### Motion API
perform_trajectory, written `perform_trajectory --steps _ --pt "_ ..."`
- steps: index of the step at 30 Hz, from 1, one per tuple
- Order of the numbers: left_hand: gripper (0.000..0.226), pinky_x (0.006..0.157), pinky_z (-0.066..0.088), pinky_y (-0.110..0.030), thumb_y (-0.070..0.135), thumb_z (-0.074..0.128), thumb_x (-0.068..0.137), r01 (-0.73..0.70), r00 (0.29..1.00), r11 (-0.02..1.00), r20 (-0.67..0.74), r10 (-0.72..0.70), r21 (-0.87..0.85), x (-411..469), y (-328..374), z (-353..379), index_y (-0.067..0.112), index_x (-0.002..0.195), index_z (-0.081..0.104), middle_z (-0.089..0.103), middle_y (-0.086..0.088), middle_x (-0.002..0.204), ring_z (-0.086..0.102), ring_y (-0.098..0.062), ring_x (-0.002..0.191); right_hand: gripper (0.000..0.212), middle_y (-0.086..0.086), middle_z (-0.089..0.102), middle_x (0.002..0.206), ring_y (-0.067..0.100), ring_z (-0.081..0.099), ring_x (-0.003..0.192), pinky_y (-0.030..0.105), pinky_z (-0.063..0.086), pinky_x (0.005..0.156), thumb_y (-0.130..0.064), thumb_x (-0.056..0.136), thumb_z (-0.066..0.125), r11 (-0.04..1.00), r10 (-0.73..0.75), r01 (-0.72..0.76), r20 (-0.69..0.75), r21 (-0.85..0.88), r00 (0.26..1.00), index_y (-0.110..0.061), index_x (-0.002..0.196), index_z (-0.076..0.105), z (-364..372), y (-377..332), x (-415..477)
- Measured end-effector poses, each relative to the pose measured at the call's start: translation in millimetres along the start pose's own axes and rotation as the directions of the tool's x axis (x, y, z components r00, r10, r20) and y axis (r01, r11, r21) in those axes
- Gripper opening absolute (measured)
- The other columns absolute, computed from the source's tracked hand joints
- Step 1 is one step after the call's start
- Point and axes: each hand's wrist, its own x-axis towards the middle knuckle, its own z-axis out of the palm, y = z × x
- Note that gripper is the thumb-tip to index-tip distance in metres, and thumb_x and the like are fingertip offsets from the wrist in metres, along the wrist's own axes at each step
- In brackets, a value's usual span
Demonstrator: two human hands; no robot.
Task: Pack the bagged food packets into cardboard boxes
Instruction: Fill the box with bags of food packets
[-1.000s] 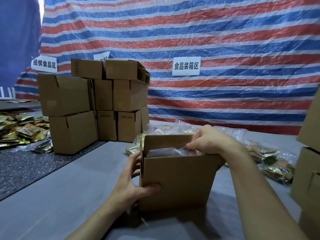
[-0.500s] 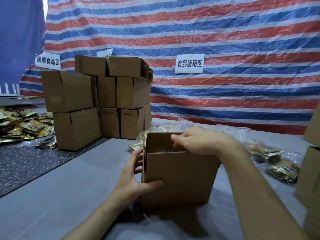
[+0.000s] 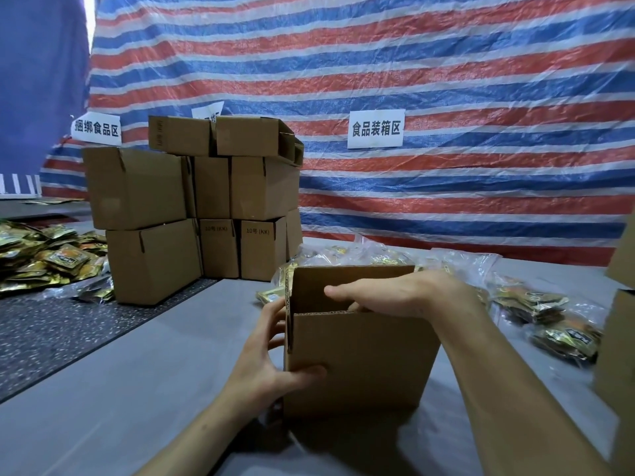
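1. The open box [image 3: 357, 355] stands upright on the grey desk [image 3: 120, 389] straight ahead of the person. Its mouth faces up and its broad face is toward the camera, so anything going in has to come down from above, between the raised flaps
2. The left hand [image 3: 264, 359] grips the box's near left corner, with the thumb flat across the front face and the fingers wrapped round the left side. I judge that it is steadying the box
3. The right hand [image 3: 388, 297] lies over the mouth from the right, with the wrist above the right wall and the fingers bent down inside. The fingertips are hidden behind the front wall, so I cannot tell whether it grips a packet or only presses something down. The box's contents are out of sight
4. The bagged packets [image 3: 549, 324] lie in slumped heaps on the desk to the right of the box and a little beyond it. More lie just behind the back flap
5. Both lots are on the right hand's side and well apart from the left hand. The next fetch therefore looks like the right hand's job: out to the right, then back over the right wall and down
6. The stack of closed boxes [image 3: 154, 235] and the loose packets [image 3: 51, 262] sit far to the left, well apart from both hands
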Motion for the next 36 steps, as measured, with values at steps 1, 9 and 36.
perform_trajectory --steps 1,9,36 --pt "0.102 0.098 0.052 -0.028 0.051 0.091 0.049 0.017 1.000 1.000 -0.009 -0.017 -0.024 0.7 -1.0 0.0 0.038 0.140 0.046 0.066 0.015 0.124 0.061 -0.009 0.120 0.069 0.002 0.036 0.160 0.025 0.030 0.149 0.043 0.018 0.119 -0.066 0.101 0.023 1.000 0.013 -0.012 -0.029 0.016 0.999 -0.024 0.154 0.036 -1.4 1.0 1.4" --pt "0.092 0.081 0.062 -0.039 0.043 0.089 0.043 0.133 0.974 0.941 -0.135 -0.182 -0.311 8.4 -7.8 -3.7 0.024 0.129 0.062 0.074 -0.004 0.117 0.072 -0.023 0.104 0.046 0.000 0.071 0.069 0.011 0.064 0.063 0.040 0.055 0.072 -0.047 0.100 0.047 0.885 -0.044 0.400 -0.813 0.238 0.580 -0.012 0.082 0.072 -16.1 15.6 18.9" --pt "0.092 0.089 0.060 -0.055 0.051 0.089 0.048 0.121 0.969 0.936 -0.167 -0.184 -0.330 12.0 -23.5 -9.5 0.030 0.133 0.059 0.069 -0.006 0.124 0.069 -0.030 0.110 0.041 0.014 0.043 0.145 0.037 0.064 0.103 0.027 0.053 0.054 -0.029 0.101 0.052 -0.145 0.532 0.333 -0.211 0.932 0.820 -0.011 0.138 0.049 9.6 169.6 99.3"
